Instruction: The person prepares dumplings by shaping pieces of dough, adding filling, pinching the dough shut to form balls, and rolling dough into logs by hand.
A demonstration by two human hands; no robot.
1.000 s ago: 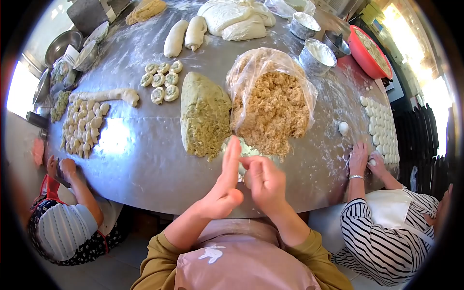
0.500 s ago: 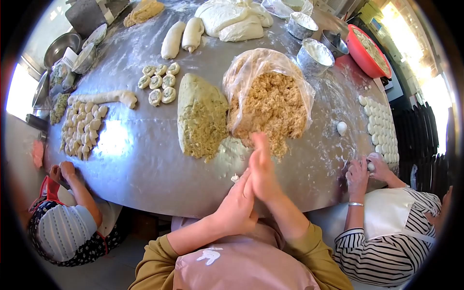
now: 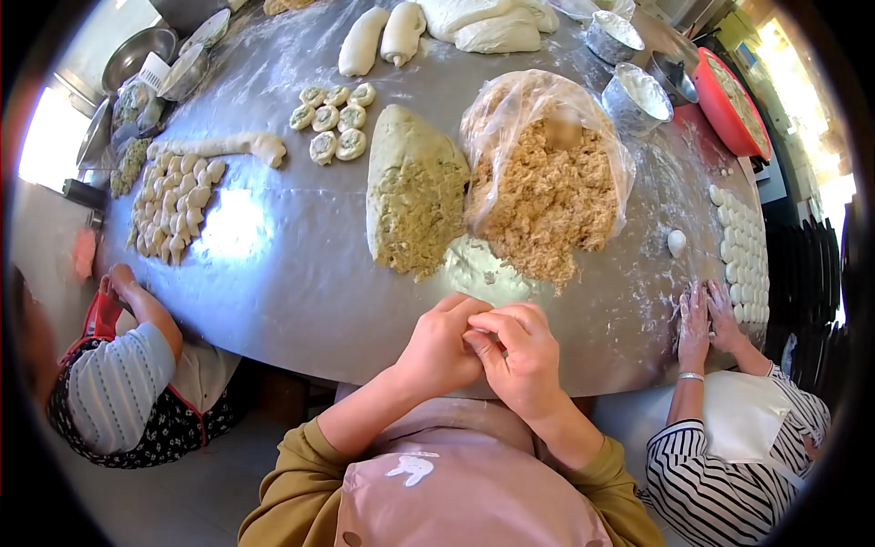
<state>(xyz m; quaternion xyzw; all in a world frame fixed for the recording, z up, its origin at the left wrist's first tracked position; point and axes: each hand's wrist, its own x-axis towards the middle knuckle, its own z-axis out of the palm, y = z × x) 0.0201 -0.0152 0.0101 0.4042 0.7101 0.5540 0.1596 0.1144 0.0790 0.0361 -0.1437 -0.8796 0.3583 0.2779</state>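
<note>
Just past the table's front edge, my left hand [image 3: 441, 345] and my right hand [image 3: 521, 357] meet with fingers curled against each other. Both are closed, and whatever lies between them is hidden by the fingers. Straight ahead of them sits a mound of crumbly orange-brown mixture [image 3: 553, 210], partly covered by a clear plastic bag [image 3: 506, 128]. Left of it lies a long greenish mass [image 3: 412, 187], smooth on top and crumbly at its near end. A pale smear [image 3: 483, 273] marks the metal table between my hands and these mounds.
At right, a co-worker's hands [image 3: 704, 321] lie near rows of white dough pieces [image 3: 738, 246]. Another person's hand [image 3: 123, 278] is at the left edge, below cut dough pieces [image 3: 173, 205]. Filled rolls [image 3: 350, 143], dough logs [image 3: 363, 41], metal tins [image 3: 638, 100] and a red basin [image 3: 729, 96] stand farther back.
My palms were pressed together with fingers stretched forward; now the fingers are curled in together. The view has shifted, and the right co-worker's hands have gone from cupped to flat.
</note>
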